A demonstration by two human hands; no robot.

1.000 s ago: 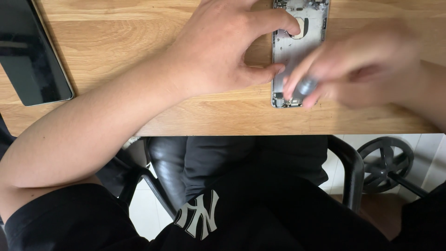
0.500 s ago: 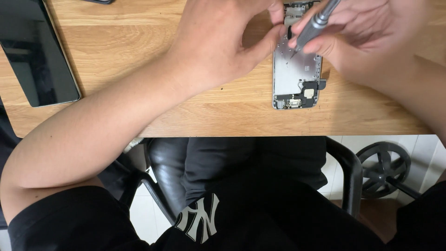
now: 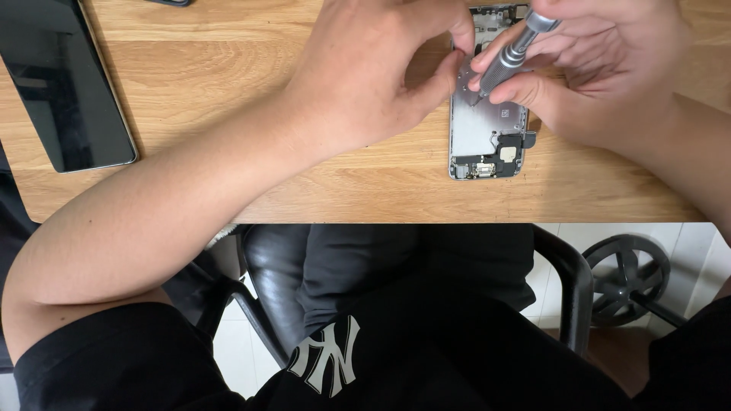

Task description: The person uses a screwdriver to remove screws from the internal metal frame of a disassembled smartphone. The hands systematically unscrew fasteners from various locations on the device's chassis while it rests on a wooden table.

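Wood table (image 3: 228, 68) bears opened phone (image 3: 487, 129); black chair (image 3: 563, 281) below, on pale tiled floor (image 3: 700, 251).

One opened phone (image 3: 487, 129), one screwdriver (image 3: 509, 61), one tablet (image 3: 65, 84)

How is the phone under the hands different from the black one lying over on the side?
The opened phone is silvery, with its inner parts showing; the black slab is dark, glossy and closed. The left hand steadies the opened phone while the right hand holds a screwdriver to it; the black slab lies untouched. Both lie flat on the wooden table.
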